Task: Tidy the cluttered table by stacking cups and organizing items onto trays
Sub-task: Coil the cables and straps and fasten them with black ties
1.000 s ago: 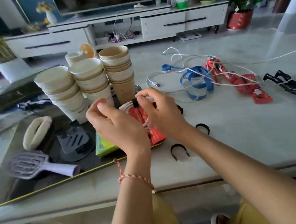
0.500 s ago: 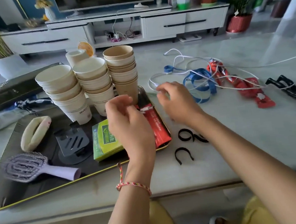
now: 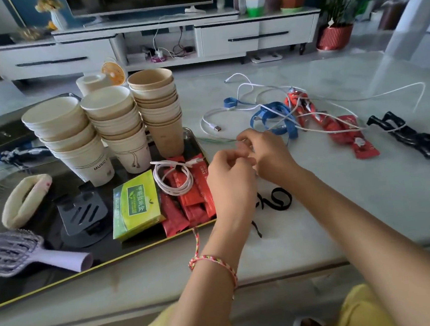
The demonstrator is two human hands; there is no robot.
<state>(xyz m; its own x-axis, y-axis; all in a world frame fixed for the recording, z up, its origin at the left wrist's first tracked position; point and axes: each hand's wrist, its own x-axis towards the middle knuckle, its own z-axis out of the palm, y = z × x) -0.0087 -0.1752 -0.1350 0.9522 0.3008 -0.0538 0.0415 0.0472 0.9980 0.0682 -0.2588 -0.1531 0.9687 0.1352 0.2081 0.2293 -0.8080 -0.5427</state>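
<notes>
- While both hands meet over the desk [image 3: 370, 200], just right of the tray [image 3: 138, 250], the left hand [image 3: 233, 184] and right hand [image 3: 270, 157] bring their curled fingertips together; I cannot tell whether they pinch anything.
- The loose white cable [image 3: 216, 128] lies just beyond the right hand, which is the nearer one.
- Its tangle with the blue lanyard [image 3: 270, 120] runs rightward, long axis across the desk; the plug end points back toward the right hand.
- A coiled cable [image 3: 176, 192] sits in the tray, left of the left hand, so the loose one likely travels leftward.
</notes>
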